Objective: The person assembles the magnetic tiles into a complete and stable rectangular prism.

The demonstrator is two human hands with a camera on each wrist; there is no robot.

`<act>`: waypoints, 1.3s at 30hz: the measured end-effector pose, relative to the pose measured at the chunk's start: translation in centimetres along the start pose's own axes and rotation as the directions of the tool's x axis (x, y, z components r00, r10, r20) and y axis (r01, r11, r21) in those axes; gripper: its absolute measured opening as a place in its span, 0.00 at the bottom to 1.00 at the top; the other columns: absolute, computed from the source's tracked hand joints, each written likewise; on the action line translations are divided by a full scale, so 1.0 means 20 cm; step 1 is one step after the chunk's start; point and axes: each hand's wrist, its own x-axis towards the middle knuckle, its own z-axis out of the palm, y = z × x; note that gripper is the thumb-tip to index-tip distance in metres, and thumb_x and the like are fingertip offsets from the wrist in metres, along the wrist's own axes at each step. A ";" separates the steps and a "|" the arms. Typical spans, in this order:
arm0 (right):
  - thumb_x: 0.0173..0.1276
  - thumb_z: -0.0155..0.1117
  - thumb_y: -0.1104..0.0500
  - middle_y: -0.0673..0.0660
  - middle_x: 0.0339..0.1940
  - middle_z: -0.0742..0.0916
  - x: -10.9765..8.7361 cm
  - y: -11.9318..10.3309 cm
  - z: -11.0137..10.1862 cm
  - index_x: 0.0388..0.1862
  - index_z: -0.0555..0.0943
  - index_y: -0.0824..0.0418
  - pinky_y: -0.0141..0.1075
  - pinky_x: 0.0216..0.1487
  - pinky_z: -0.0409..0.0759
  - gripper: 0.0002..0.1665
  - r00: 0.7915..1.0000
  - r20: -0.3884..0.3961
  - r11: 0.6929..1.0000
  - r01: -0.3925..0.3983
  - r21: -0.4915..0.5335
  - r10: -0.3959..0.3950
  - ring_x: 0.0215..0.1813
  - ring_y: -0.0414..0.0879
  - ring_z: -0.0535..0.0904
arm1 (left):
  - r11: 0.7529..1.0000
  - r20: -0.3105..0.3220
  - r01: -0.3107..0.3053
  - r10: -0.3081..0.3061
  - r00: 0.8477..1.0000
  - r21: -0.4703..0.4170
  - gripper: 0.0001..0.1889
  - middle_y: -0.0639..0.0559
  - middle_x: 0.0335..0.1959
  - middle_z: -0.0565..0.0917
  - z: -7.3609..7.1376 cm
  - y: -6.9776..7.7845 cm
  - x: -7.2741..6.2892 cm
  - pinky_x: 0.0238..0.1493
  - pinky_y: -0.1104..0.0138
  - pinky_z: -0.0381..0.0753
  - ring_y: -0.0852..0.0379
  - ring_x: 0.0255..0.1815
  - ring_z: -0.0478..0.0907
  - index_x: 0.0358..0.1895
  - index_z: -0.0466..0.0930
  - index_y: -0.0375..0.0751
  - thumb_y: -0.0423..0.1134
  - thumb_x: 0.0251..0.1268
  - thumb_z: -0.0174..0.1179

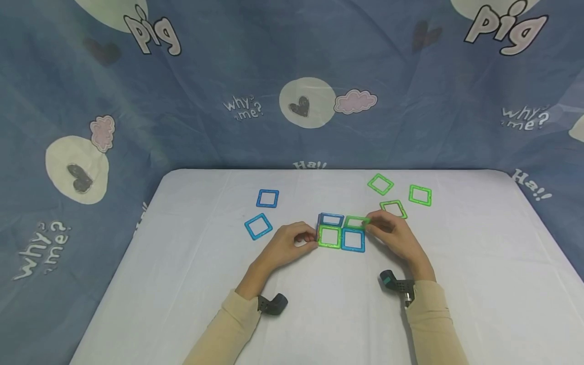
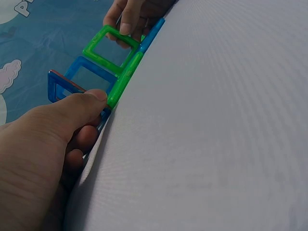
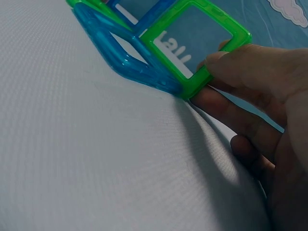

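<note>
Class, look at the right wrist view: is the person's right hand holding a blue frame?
No, the right hand pinches a green square frame by its edge.

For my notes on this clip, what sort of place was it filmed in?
Probably a makeshift indoor recording corner, though the room itself is hidden: a white-covered table, printed blue cloth hung behind it, and a small camera on each wrist.
</note>
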 end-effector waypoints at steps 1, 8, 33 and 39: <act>0.64 0.65 0.52 0.51 0.48 0.85 0.00 0.00 0.00 0.45 0.80 0.52 0.48 0.61 0.74 0.12 1.000 0.001 1.000 -0.003 -0.001 0.003 0.54 0.43 0.80 | 1.000 0.000 0.000 0.000 1.000 -0.001 0.10 0.65 0.32 0.80 0.00 0.00 0.00 0.40 0.74 0.77 0.68 0.34 0.74 0.41 0.82 0.52 0.43 0.56 0.67; 0.64 0.65 0.51 0.51 0.49 0.85 0.00 -0.01 0.00 0.45 0.80 0.51 0.48 0.62 0.74 0.12 1.000 0.007 1.000 -0.009 -0.008 0.009 0.56 0.47 0.79 | 1.000 0.006 0.004 -0.004 1.000 -0.007 0.09 0.64 0.33 0.80 0.00 0.00 0.00 0.41 0.74 0.77 0.68 0.34 0.74 0.41 0.82 0.52 0.43 0.57 0.67; 0.63 0.64 0.49 0.50 0.49 0.85 0.01 -0.01 0.02 0.47 0.80 0.51 0.48 0.63 0.72 0.14 1.000 -0.005 1.000 -0.014 -0.003 0.014 0.57 0.48 0.79 | 1.000 -0.002 -0.007 0.007 1.000 -0.004 0.10 0.64 0.34 0.81 0.00 0.00 0.00 0.41 0.74 0.78 0.68 0.35 0.74 0.42 0.82 0.52 0.42 0.56 0.67; 0.64 0.64 0.50 0.49 0.49 0.85 0.01 0.00 0.03 0.48 0.80 0.51 0.45 0.61 0.74 0.14 0.999 -0.036 0.999 0.015 -0.031 -0.016 0.53 0.40 0.78 | 1.000 0.017 -0.012 0.012 1.000 -0.026 0.11 0.64 0.34 0.82 -0.01 0.00 -0.01 0.44 0.74 0.79 0.69 0.37 0.75 0.42 0.83 0.53 0.43 0.55 0.68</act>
